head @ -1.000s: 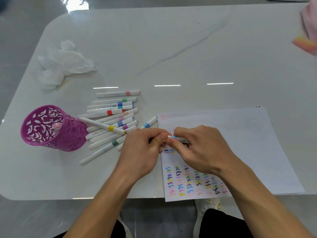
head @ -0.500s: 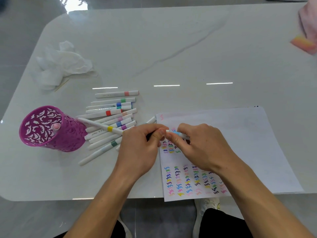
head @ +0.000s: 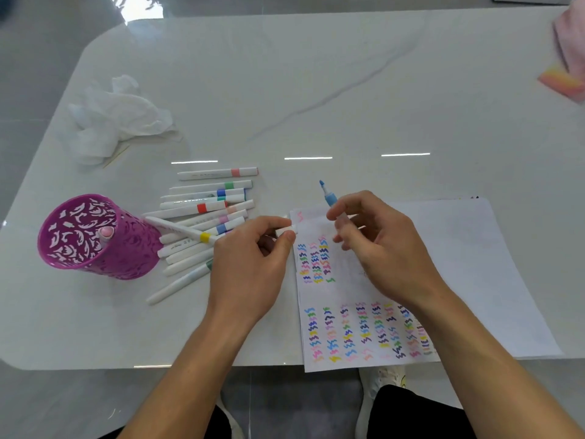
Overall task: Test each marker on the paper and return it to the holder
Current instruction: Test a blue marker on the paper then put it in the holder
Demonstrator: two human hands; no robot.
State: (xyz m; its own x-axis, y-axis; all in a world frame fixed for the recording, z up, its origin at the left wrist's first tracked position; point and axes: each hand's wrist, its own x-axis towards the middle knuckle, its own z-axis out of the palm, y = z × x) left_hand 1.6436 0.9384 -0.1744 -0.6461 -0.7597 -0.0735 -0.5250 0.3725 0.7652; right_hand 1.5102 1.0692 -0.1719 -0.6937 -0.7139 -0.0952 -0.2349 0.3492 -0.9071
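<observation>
My right hand (head: 376,245) holds an uncapped light blue marker (head: 329,196), its tip pointing up and away over the top left corner of the paper (head: 459,264). My left hand (head: 253,261) pinches the marker's white cap (head: 286,231) at the paper's left edge. The paper carries rows of coloured squiggles (head: 364,331). A pile of several white capped markers (head: 202,223) lies left of my left hand. The purple cut-out holder (head: 95,239) stands at the far left with one pink-ended marker (head: 106,233) inside.
Crumpled white tissue (head: 114,118) lies at the back left of the white marble table (head: 316,90). A pink cloth and an orange-pink object (head: 563,80) sit at the far right edge. The table's front edge runs just under my wrists.
My hands have pulled apart: the cap came off in my left hand and my right hand swung the blue marker's tip up and away from the paper.
</observation>
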